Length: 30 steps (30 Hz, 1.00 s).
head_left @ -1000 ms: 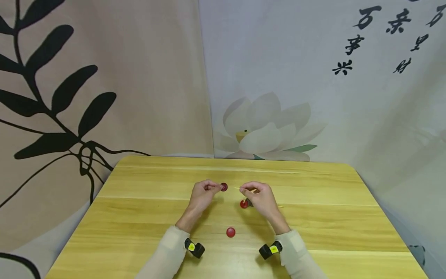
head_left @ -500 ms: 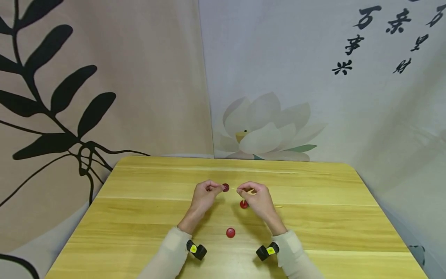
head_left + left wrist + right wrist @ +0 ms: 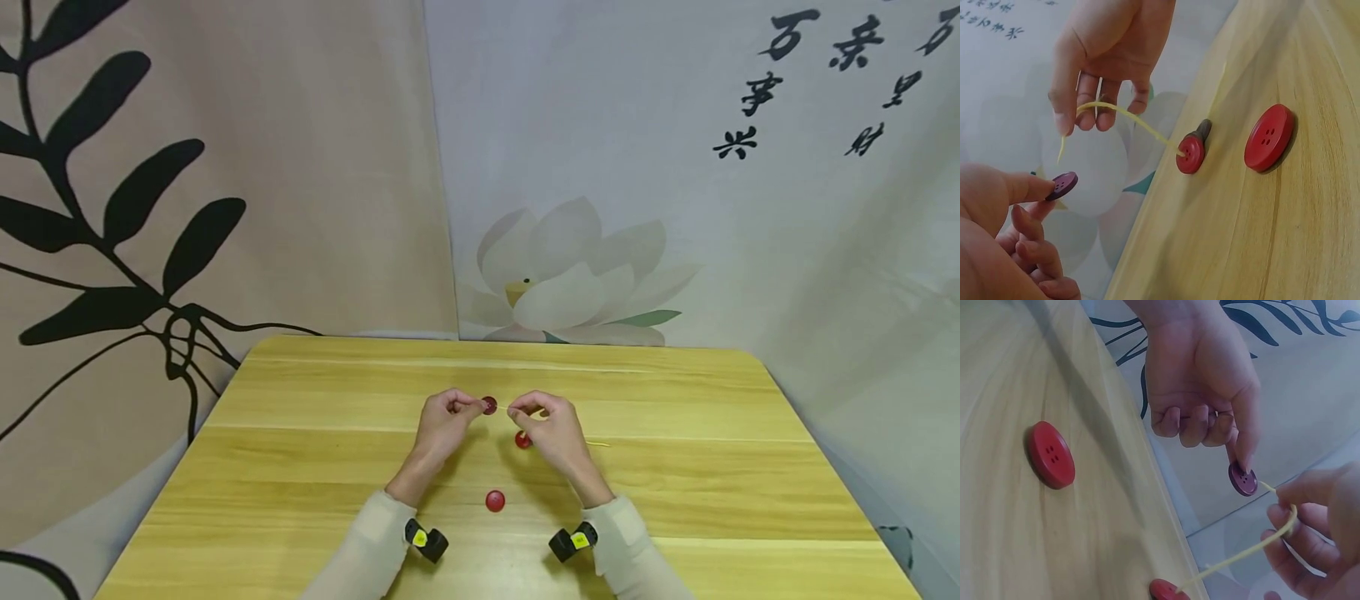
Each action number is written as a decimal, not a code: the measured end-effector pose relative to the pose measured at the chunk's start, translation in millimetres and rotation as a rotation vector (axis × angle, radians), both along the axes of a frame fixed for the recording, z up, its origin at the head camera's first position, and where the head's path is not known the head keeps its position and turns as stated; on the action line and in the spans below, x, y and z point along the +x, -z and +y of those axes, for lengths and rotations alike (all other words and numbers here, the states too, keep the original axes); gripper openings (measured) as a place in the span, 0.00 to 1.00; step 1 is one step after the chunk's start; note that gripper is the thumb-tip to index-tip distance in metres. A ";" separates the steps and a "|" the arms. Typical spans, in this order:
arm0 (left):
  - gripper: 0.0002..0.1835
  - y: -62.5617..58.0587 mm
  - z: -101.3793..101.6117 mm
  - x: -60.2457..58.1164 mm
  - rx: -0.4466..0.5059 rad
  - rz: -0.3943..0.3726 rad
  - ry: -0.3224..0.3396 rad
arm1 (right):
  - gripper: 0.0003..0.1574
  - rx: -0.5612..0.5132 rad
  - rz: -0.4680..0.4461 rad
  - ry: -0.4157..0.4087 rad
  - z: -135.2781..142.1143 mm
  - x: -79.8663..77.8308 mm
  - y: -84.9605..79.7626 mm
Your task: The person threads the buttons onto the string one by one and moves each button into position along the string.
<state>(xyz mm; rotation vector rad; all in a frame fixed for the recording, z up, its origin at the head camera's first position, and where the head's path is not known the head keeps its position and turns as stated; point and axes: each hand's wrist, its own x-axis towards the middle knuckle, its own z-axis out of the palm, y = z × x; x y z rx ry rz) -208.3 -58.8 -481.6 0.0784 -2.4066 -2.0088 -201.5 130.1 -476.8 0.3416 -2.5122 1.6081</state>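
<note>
Purple four-hole button [image 3: 1067, 185] pinched in left grip [image 3: 442, 421]. Right grip [image 3: 553, 422] pinches yellow cord [image 3: 1154, 134], tip near button; cord runs to red button [image 3: 1190, 157] on counter [image 3: 1310, 237].

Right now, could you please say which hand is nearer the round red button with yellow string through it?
Right. The right hand is raised close to the red button, pinching its yellow string; the left hand is farther off, to the left, pinching a round purple button.
</note>
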 end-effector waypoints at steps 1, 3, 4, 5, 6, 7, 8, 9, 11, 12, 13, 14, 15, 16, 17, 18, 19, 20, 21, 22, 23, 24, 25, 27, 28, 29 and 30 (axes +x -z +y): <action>0.05 -0.2 0.3 0.1 -0.004 0.002 -0.001 | 0.03 -0.003 0.003 -0.002 -0.4 0.1 -0.4; 0.04 -0.7 1.0 0.3 -0.003 -0.002 -0.005 | 0.03 -0.012 0.001 -0.004 -0.9 0.4 -1.0; 0.04 -1.0 1.3 0.4 -0.005 -0.002 -0.006 | 0.03 -0.015 0.001 -0.004 -1.3 0.7 -1.5; 0.04 -1.1 1.6 0.5 -0.007 -0.002 -0.008 | 0.03 -0.016 0.001 -0.005 -1.6 0.7 -1.8; 0.04 -1.4 2.0 0.7 -0.009 -0.002 -0.009 | 0.03 -0.016 0.002 -0.005 -1.9 1.0 -2.3; 0.04 -1.2 2.3 0.7 -0.013 0.000 -0.010 | 0.03 -0.015 0.003 -0.004 -2.0 1.0 -2.2; 0.04 -1.4 2.8 0.9 -0.014 0.002 -0.009 | 0.03 -0.013 0.004 -0.001 -2.2 0.8 -2.0; 0.04 -1.3 3.3 1.0 -0.019 0.006 -0.011 | 0.03 -0.012 0.004 0.000 -2.4 0.7 -2.1; 0.04 -1.1 4.1 1.2 -0.022 0.012 -0.012 | 0.02 -0.005 0.005 0.003 -2.8 0.2 -1.3; 0.04 -0.9 4.3 1.4 -0.023 0.015 -0.013 | 0.01 -0.004 0.004 0.006 -3.0 0.1 -0.9; 0.04 -0.6 4.4 1.4 -0.028 0.020 -0.013 | 0.02 -0.004 0.002 0.008 -3.3 -0.1 -0.4; 0.04 -1.1 4.5 1.8 -0.032 0.021 -0.014 | 0.02 0.000 -0.002 0.013 -3.5 -0.1 -0.3; 0.04 -0.9 4.5 1.9 -0.036 0.021 -0.015 | 0.02 0.001 -0.005 0.015 -3.8 0.0 -0.2; 0.04 -1.1 4.4 2.2 -0.037 0.022 -0.013 | 0.02 0.004 -0.008 0.018 -4.0 0.0 0.2; 0.04 -1.3 4.4 2.5 -0.039 0.021 -0.013 | 0.03 0.008 -0.010 0.022 -4.1 0.2 0.4; 0.04 -1.5 4.3 2.7 -0.041 0.020 -0.013 | 0.02 0.009 -0.014 0.022 -4.2 0.3 0.1; 0.04 -1.9 4.4 3.0 -0.043 0.020 -0.012 | 0.01 0.011 -0.018 0.024 -4.4 0.5 -0.1; 0.04 -1.8 4.5 3.1 -0.042 0.020 -0.011 | 0.02 0.013 -0.019 0.024 -4.4 0.6 -0.3; 0.05 -1.5 4.6 2.8 -0.041 0.022 -0.010 | 0.02 0.013 -0.019 0.023 -4.5 0.7 -0.2; 0.05 -1.6 4.7 2.8 -0.040 0.024 -0.009 | 0.03 0.014 -0.020 0.022 -4.6 0.7 -0.2; 0.05 -1.8 4.8 2.8 -0.040 0.025 -0.009 | 0.03 0.016 -0.019 0.022 -4.6 0.6 -0.1; 0.05 -1.8 4.9 2.8 -0.041 0.026 -0.008 | 0.03 0.017 -0.019 0.023 -4.8 0.5 0.0; 0.05 -1.5 5.0 2.4 -0.041 0.029 -0.008 | 0.03 0.018 -0.016 0.023 -5.0 0.5 0.1; 0.05 -2.0 5.4 2.3 -0.042 0.029 -0.007 | 0.03 0.019 -0.011 0.022 -5.4 0.1 0.5; 0.05 -2.5 5.5 2.4 -0.042 0.029 -0.008 | 0.02 0.020 -0.010 0.021 -5.7 -0.1 0.6; 0.05 -2.7 5.7 2.3 -0.043 0.029 -0.007 | 0.01 0.022 -0.006 0.021 -6.1 -0.3 0.6; 0.05 -3.0 5.9 2.3 -0.044 0.030 -0.007 | 0.02 0.022 -0.004 0.021 -6.6 -0.3 0.4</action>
